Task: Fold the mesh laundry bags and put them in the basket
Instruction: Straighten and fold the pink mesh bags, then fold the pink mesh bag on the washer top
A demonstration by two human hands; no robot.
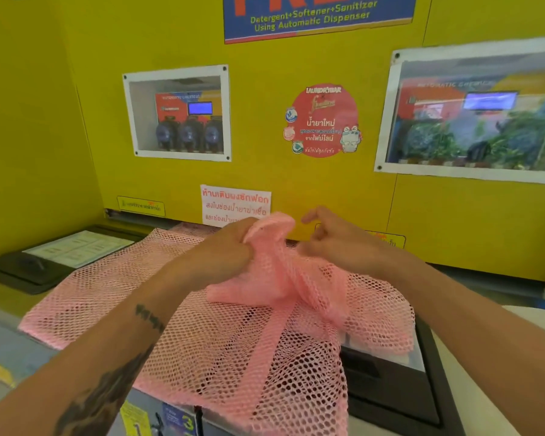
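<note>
A pink mesh laundry bag [265, 350] is bunched up in front of me and hangs over the front edge of a washing machine top. My left hand [224, 247] grips its gathered upper part. My right hand [334, 240] is just right of the bunch, fingers loosely curled and blurred; whether it pinches the mesh I cannot tell. A second pink mesh bag [107, 287] lies flat on the machine top to the left, under the lifted one. No basket is in view.
A yellow wall panel [265, 136] with posters and windows stands close behind the machines. A black detergent lid with a paper label [76, 247] sits at the left. A dark machine panel [390, 382] is at the lower right.
</note>
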